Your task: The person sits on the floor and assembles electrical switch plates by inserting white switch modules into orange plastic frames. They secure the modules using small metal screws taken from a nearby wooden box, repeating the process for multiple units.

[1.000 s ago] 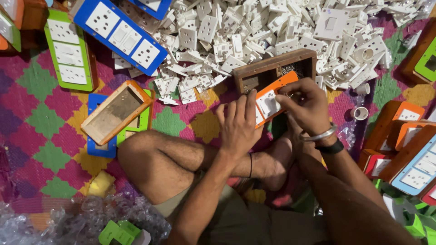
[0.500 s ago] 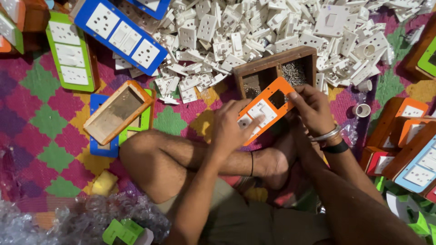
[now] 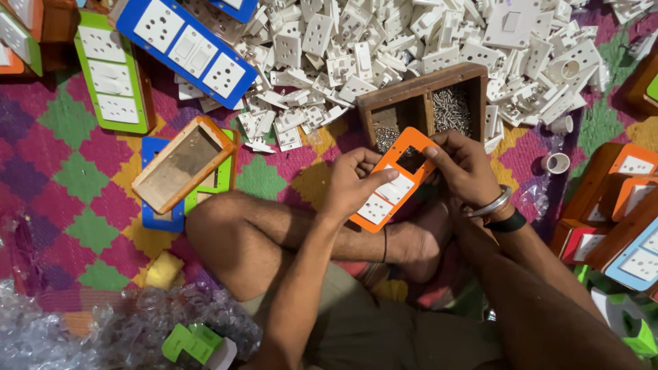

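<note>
While curled, fingers (image 3: pixel 384 179) grip orange plate (image 3: pixel 401 179).

You sit on a floor covered by a mat (image 3: pixel 62 171) with pink, green and yellow diamonds. On it lies a big heap of white sockets (image 3: pixel 384 48), just beside a wooden box (image 3: pixel 418 103) of screws. A blue panel (image 3: pixel 185 48), a green panel (image 3: pixel 110 82) and an empty wooden frame (image 3: pixel 181 164) lie at your left, clear plastic wrap (image 3: pixel 75 329) near your knee.

Both hands, left (image 3: pixel 353 181) and right (image 3: pixel 466 164), grip an orange switch plate (image 3: pixel 394 181) over what looks like a wooden screw box (image 3: pixel 428 103).
</note>
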